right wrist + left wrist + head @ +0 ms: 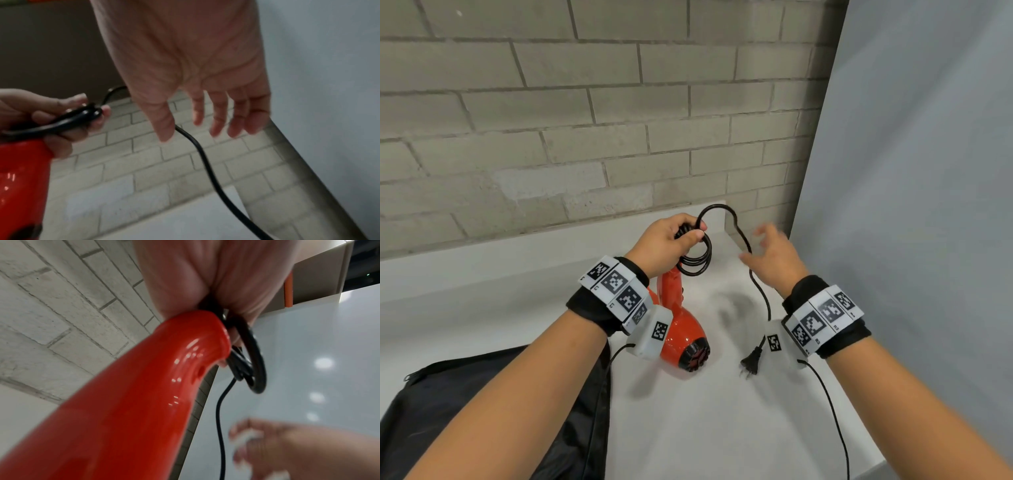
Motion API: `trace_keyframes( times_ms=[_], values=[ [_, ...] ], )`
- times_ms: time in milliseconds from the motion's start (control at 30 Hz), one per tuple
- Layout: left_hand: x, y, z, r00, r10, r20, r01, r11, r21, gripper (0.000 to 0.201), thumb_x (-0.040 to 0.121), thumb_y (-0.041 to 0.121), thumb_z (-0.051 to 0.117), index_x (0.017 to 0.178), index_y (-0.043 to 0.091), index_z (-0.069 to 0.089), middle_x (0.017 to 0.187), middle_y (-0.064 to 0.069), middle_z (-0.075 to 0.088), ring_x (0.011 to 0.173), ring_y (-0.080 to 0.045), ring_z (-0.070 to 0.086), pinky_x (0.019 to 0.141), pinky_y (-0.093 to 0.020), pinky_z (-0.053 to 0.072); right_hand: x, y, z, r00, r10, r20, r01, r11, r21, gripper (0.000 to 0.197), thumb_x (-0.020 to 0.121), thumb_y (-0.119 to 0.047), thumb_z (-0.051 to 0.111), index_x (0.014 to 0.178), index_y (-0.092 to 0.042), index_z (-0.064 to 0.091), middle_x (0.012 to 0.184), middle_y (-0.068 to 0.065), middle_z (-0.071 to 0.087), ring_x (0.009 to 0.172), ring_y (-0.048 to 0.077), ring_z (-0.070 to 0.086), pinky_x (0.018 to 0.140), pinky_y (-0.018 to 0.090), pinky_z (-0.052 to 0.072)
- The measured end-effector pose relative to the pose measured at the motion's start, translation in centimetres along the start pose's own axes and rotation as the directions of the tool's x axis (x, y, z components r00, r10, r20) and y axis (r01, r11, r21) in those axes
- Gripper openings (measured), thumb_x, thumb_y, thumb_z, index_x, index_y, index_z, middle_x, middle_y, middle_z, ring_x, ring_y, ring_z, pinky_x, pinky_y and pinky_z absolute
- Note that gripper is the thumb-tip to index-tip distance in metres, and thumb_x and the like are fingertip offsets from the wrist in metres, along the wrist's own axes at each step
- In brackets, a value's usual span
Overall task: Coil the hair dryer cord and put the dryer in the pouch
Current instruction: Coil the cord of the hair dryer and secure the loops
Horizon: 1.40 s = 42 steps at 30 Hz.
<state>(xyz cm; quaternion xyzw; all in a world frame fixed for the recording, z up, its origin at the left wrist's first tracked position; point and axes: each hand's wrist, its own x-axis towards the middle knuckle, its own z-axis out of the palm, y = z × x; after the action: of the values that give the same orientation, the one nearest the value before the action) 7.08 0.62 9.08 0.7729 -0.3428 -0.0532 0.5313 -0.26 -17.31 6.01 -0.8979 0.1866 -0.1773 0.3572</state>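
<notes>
A red hair dryer hangs nozzle-down over the white counter, its handle up. My left hand grips the handle's top together with several black cord loops. From that hand the cord arches right and drops to the plug lying on the counter. My right hand is blurred, fingers spread and straight, right beside the hanging cord; it holds nothing. The black pouch lies at the lower left under my left forearm.
A grey brick wall runs along the back and a pale panel closes the right side. The white counter ends at a front right edge. Thin sensor cables trail from both wristbands.
</notes>
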Motion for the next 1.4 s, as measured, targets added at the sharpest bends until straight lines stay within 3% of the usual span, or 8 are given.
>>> trace_keyframes(
  times_ms=[133,400,667,767,833,933,1033,1400],
  values=[
    [0.4,-0.3,0.5,0.996,-0.001,-0.088,0.004,0.999,0.034,0.011,0.090,0.018,0.052,0.098,0.019,0.059,0.070,0.007,0.053,0.058,-0.008,0.046,0.058,-0.015,0.040,-1.1,4.5,1.9,0.822,0.363,0.438,-0.112,0.859,-0.500,0.058,0.086,-0.043,0.056,0.127,-0.003,0.046,0.129,0.012,0.054,0.112,0.025,0.054,0.086,0.029,0.043],
    [0.8,-0.3,1.0,0.992,0.052,-0.112,-0.047,0.998,0.041,0.015,0.090,0.017,0.051,0.101,0.017,0.060,0.078,0.014,0.055,0.070,0.000,0.050,0.062,0.000,0.036,-2.8,6.2,5.1,0.646,0.510,0.567,-0.155,0.816,-0.557,0.029,0.084,-0.034,0.062,0.071,-0.011,0.051,0.077,0.002,0.056,0.059,0.013,0.048,0.065,0.022,0.045],
    [1.0,-0.8,0.7,0.987,0.065,-0.150,-0.059,0.997,0.042,0.011,0.090,0.020,0.051,0.095,0.025,0.059,0.090,0.005,0.057,0.080,0.000,0.051,0.070,-0.002,0.035,-1.5,5.9,3.6,0.806,0.344,0.482,-0.127,0.896,-0.426,0.019,0.086,-0.002,0.054,0.076,-0.011,0.040,0.071,0.004,0.044,0.068,0.025,0.054,0.052,0.024,0.042],
    [1.1,-1.2,0.6,0.984,0.056,-0.170,-0.052,0.998,0.031,0.010,0.090,0.021,0.052,0.095,0.025,0.060,0.101,-0.006,0.060,0.089,-0.012,0.053,0.081,-0.017,0.039,-0.4,4.4,1.6,0.954,0.187,0.236,-0.201,0.979,0.035,0.022,0.088,-0.003,0.054,0.076,-0.015,0.039,0.077,0.010,0.050,0.053,0.016,0.050,0.052,0.028,0.049],
    [1.2,-1.1,0.7,0.983,0.034,-0.183,-0.035,0.999,-0.004,0.012,0.090,0.024,0.050,0.097,0.023,0.061,0.107,-0.011,0.061,0.093,-0.016,0.055,0.084,-0.026,0.046,-0.5,2.2,0.2,0.997,0.070,0.022,-0.072,0.887,0.456,0.027,0.089,0.000,0.052,0.073,-0.016,0.037,0.071,0.009,0.049,0.045,0.011,0.053,0.046,0.024,0.050],
    [1.3,-1.0,0.9,0.977,0.048,-0.205,-0.045,0.999,0.020,0.024,0.092,0.027,0.046,0.105,0.014,0.062,0.109,-0.016,0.059,0.087,-0.017,0.056,0.067,-0.009,0.046,-1.8,-1.9,-1.2,0.981,-0.089,-0.174,0.193,0.578,0.793,0.027,0.089,0.007,0.047,0.078,-0.017,0.041,0.075,0.009,0.051,0.045,0.007,0.057,0.048,0.021,0.053],
    [1.3,-0.7,1.1,0.971,0.105,-0.214,-0.081,0.990,0.118,0.026,0.092,0.022,0.046,0.109,0.009,0.061,0.092,-0.006,0.052,0.078,-0.010,0.048,0.063,0.003,0.037,-3.3,-4.5,-1.1,0.959,-0.171,-0.226,0.280,0.444,0.851,0.028,0.087,0.012,0.046,0.081,-0.015,0.044,0.075,0.008,0.053,0.049,0.005,0.060,0.050,0.021,0.054],
    [1.2,-0.7,1.9,0.972,0.098,-0.215,-0.097,0.995,0.014,0.028,0.096,0.019,0.037,0.107,0.008,0.060,0.090,0.002,0.049,0.080,-0.005,0.049,0.064,-0.001,0.039,-4.1,-5.6,1.2,0.934,0.000,-0.357,0.256,0.697,0.670,0.030,0.084,-0.001,0.058,0.069,-0.021,0.041,0.058,0.000,0.053,0.042,0.007,0.054,0.046,0.024,0.050]
  ],
)
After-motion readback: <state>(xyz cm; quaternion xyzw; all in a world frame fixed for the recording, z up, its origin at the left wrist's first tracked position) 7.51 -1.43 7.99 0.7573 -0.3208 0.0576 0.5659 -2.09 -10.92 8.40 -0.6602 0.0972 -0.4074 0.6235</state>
